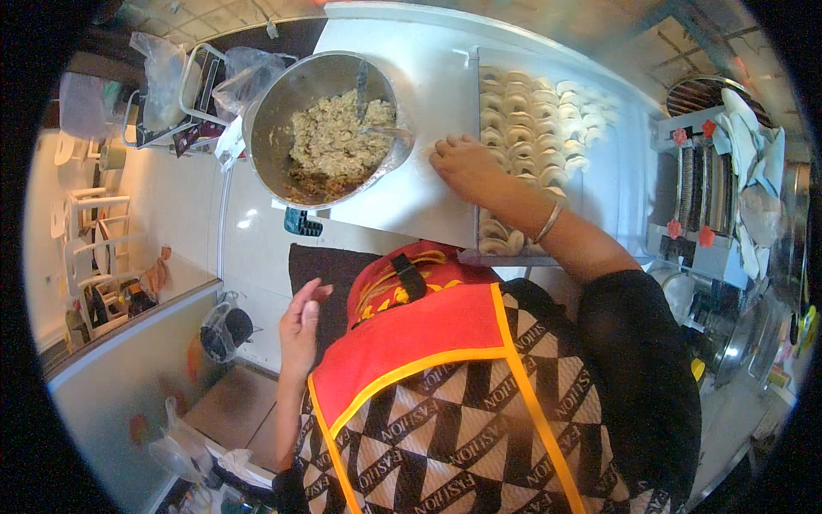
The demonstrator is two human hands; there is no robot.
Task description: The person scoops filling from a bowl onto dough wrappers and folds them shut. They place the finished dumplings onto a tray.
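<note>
My right hand [465, 166] reaches over the white table [437, 83], its fingertips near the tabletop between a metal pot and a tray; whether it holds something small is hidden. Beneath and beside my right wrist, rows of shaped dumplings [546, 122] lie in the light-coloured tray [620, 180]. The large metal pot [266, 122] holds a pale, chopped filling [340, 135], with a metal utensil [385, 132] resting in it and another handle standing near the far wall. My left hand [303, 321] is raised beside the red apron, fingers apart, with nothing in it.
A wire rack [196, 83] with plastic bags stands left of the pot. At the far right are a box with red flower shapes [706, 236] and cloths [748, 148]. A black bin [228, 331] hangs or stands at lower left, near a partition [148, 321].
</note>
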